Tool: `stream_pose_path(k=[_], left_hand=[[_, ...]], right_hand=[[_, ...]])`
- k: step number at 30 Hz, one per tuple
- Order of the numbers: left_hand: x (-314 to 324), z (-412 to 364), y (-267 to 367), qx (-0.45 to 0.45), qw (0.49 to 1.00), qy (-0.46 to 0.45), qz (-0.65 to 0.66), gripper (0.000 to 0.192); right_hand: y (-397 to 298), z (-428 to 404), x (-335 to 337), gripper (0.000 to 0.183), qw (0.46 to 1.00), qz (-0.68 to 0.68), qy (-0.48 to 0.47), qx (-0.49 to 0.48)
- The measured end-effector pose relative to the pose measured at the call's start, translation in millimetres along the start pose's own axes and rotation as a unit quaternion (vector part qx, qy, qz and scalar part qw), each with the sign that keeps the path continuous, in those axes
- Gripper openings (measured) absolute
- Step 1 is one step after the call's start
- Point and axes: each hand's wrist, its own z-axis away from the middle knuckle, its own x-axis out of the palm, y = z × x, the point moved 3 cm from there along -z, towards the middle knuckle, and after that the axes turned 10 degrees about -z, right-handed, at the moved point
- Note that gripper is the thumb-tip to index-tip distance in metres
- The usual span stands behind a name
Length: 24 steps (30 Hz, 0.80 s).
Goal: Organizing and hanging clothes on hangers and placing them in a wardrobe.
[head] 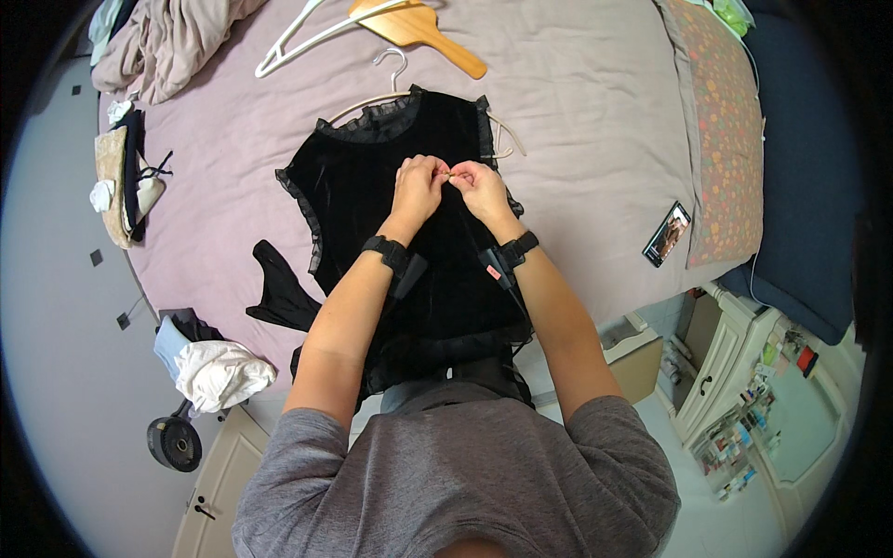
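In front of me a sleeveless black velvet top (349,181) with ruffled sheer trim lies spread over the bed. A pale hanger (370,102) with a metal hook runs inside its neck, and one clip end shows past the right shoulder. Over the chest, my left hand (420,183) and my right hand (481,190) meet fingertip to fingertip. Between them they pinch a small gold-coloured item (451,174), too small to identify. Whether it is attached to the velvet is hidden by the fingers. Each wrist wears a black strap with a small device.
Beyond the top lie a white hanger (328,33) and a wooden paddle-shaped board (418,28). A black garment piece (279,293) sits at left, with folded clothes (115,181) farther off. A phone (667,234) rests by the floral pillow (725,139). A fan (174,443) stands lower left.
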Motion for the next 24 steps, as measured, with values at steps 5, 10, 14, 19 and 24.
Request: stream_pose_path(k=[5,10,14,19,24], left_hand=[[4,6,7,0.012,0.999,0.046,-0.023,0.006],[-1,5,11,0.031,0.997,0.056,-0.053,0.006],[-10,2,7,0.035,0.999,0.011,-0.027,0.008],[-14,2,3,-0.003,1.000,-0.017,0.010,0.012],[-12,2,9,0.005,1.000,-0.019,-0.017,0.014]], right_hand=[[4,-4,0,0.013,0.999,-0.046,-0.022,-0.004],[8,-6,2,0.011,0.997,-0.062,-0.035,0.016],[6,-7,-2,0.010,0.992,-0.123,-0.028,0.000],[2,-9,-7,0.007,0.979,-0.192,-0.063,0.004],[3,-9,-7,0.009,0.984,-0.164,-0.059,0.041]])
